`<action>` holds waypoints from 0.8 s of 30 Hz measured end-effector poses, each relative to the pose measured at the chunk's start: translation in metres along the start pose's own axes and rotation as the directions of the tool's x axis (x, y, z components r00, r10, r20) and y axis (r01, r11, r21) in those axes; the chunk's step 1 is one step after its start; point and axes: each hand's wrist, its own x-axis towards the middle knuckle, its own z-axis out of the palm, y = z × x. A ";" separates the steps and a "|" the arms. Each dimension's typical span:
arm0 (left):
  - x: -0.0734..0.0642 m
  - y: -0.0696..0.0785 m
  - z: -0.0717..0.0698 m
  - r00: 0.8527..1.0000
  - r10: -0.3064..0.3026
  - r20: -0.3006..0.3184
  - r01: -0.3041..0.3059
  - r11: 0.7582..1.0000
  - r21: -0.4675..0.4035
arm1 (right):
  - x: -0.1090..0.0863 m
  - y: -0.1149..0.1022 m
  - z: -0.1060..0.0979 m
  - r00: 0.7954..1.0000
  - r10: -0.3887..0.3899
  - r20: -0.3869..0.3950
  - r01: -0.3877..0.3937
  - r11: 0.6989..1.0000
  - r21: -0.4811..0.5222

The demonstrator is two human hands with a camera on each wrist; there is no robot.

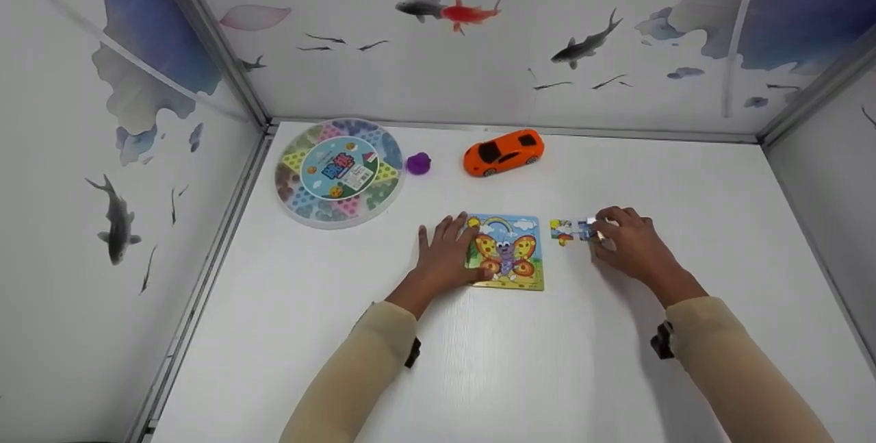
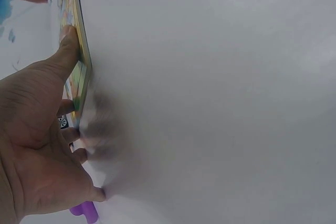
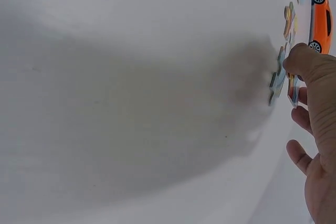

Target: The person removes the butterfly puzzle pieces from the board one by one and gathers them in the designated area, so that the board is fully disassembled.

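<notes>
- White walls (image 1: pixel 479 87) with printed fish (image 1: pixel 585 49) stand behind one white table (image 1: pixel 472 368).
- Left hand (image 1: pixel 445 260), centre of the head view: fingers spread and straight, thumb on one butterfly puzzle (image 1: pixel 508 251).
- Right hand (image 1: pixel 633 244), right of centre: fingers bent, pinching one puzzle piece (image 3: pixel 293 88); other loose pieces (image 1: pixel 561 229) lie beside it, too crowded to count.
- Two beige sleeves (image 1: pixel 356 378) reach up from the bottom edge.
- Upper middle: one orange car (image 1: pixel 504 154), one purple toy (image 1: pixel 418 163).
- Upper left: one round case (image 1: pixel 339 168).
</notes>
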 end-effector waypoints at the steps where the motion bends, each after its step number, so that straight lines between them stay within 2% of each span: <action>1: 0.000 0.000 0.000 1.000 -0.001 0.000 0.001 1.000 -0.005 | -0.002 0.003 0.000 1.000 0.002 -0.003 -0.002 1.000 0.006; 12: 0.000 -0.001 0.001 1.000 0.007 -0.008 -0.007 1.000 -0.005 | -0.017 0.021 -0.001 0.997 0.078 0.005 -0.078 0.994 0.076; 24: 0.001 0.000 0.001 1.000 0.004 -0.004 -0.004 1.000 -0.005 | -0.020 0.029 -0.003 0.991 0.111 0.069 -0.117 0.989 0.091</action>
